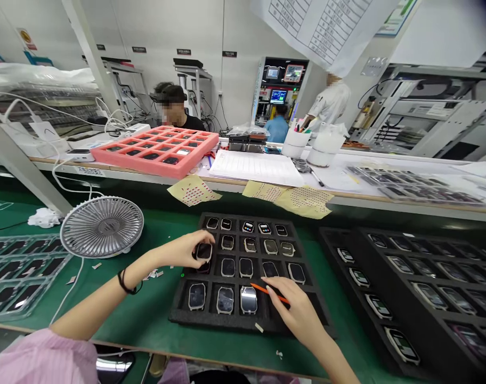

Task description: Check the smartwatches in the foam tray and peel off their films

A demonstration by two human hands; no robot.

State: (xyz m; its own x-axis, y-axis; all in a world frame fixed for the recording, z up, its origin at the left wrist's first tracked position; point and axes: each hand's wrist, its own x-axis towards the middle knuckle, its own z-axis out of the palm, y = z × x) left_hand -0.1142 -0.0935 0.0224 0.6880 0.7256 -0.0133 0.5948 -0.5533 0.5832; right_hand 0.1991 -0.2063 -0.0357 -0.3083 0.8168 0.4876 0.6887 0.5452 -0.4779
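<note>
My left hand (190, 248) is closed on a smartwatch (204, 252), pinching its case by the edges at the left side of the black foam tray (211, 318). Other square smartwatches lie face up in the tray's compartments; two near the back have lit screens. An orange pointed stick (269, 293) is held in my right hand (297, 304), above the tray's front right part. The stick's tip points left, close to the top edge of a watch (248, 300) in the front row. Whether the tip touches it, I cannot tell.
A grey fan (103, 226) stands left of the tray, beside clear plastic trays (25, 277) of dark parts. More black foam trays (371, 298) with watches lie at right. Above, a shelf carries a pink foam tray (155, 152) and papers (257, 167). People are beyond it.
</note>
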